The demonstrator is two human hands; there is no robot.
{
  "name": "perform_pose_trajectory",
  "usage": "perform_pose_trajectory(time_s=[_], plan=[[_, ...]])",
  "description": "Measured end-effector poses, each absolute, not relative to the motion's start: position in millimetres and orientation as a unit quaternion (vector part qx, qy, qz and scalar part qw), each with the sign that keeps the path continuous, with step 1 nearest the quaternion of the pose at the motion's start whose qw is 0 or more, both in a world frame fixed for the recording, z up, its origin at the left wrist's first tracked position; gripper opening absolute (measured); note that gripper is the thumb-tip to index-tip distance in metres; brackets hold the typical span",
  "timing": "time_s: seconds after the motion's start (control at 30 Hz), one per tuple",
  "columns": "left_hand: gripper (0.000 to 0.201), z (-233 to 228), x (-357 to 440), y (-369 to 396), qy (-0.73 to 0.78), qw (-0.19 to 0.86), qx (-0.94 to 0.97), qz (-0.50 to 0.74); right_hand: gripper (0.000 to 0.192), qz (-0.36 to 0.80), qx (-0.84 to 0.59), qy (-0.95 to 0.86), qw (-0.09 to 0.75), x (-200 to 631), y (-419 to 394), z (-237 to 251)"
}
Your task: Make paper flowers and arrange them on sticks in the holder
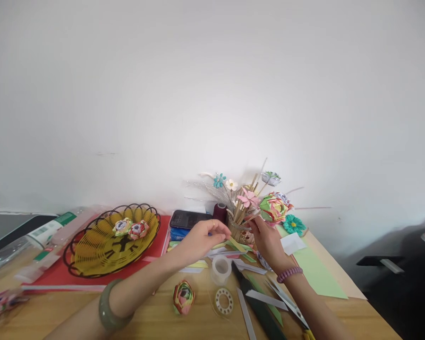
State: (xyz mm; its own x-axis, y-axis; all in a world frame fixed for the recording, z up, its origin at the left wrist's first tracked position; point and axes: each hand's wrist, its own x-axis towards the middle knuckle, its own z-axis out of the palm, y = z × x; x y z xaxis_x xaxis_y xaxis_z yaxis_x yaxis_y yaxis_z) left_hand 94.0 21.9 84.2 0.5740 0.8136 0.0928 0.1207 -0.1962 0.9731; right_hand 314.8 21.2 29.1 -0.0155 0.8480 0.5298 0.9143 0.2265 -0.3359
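Observation:
My left hand [212, 235] is over the table in front of the vase, fingers curled in towards the thumb. A yellow-green paper strip [238, 246] shows at its fingertips, but whether they grip it is unclear. Against the right side of the woven vase [236, 232], my right hand [267, 237] has its fingers closed near the stems; what they hold is too small to tell. The vase carries a pink flower [248, 198], a large multicoloured paper flower [273, 208], a teal flower [219, 180] and several stems.
A yellow basket [102, 257] with two folded paper flowers stands left. A phone [189, 219] and thread spool [220, 212] are behind my left hand. In front are a paper flower [183, 297], tape roll [221, 269], white bobbin [224, 301] and scissors [290, 304]. Green paper [318, 269] lies right.

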Motion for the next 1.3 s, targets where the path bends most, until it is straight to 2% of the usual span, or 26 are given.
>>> perform_pose_trajectory(time_s=[0.13,0.27,0.63,0.7,0.83,1.1,1.3], plan=[[0.028,81,118,36,0.367,0.431,0.730,0.381,0.034,-0.067,-0.598,-0.724,0.337,320,24,25],[0.040,75,145,56,0.384,0.401,0.725,0.408,0.028,-0.092,-0.590,-0.728,0.337,324,26,23],[0.043,69,186,69,0.450,0.320,0.709,0.439,0.020,-0.146,-0.601,-0.718,0.320,326,34,9],[0.038,70,188,70,0.459,0.303,0.711,0.438,0.019,-0.147,-0.606,-0.716,0.314,326,35,7],[0.013,72,187,75,0.459,0.282,0.725,0.429,0.020,-0.138,-0.611,-0.719,0.301,329,36,6],[0.013,66,185,89,0.379,0.318,0.756,0.429,0.022,-0.120,-0.617,-0.702,0.334,328,41,14],[0.014,65,188,94,0.300,0.362,0.775,0.423,0.022,-0.087,-0.651,-0.679,0.327,325,37,21]])
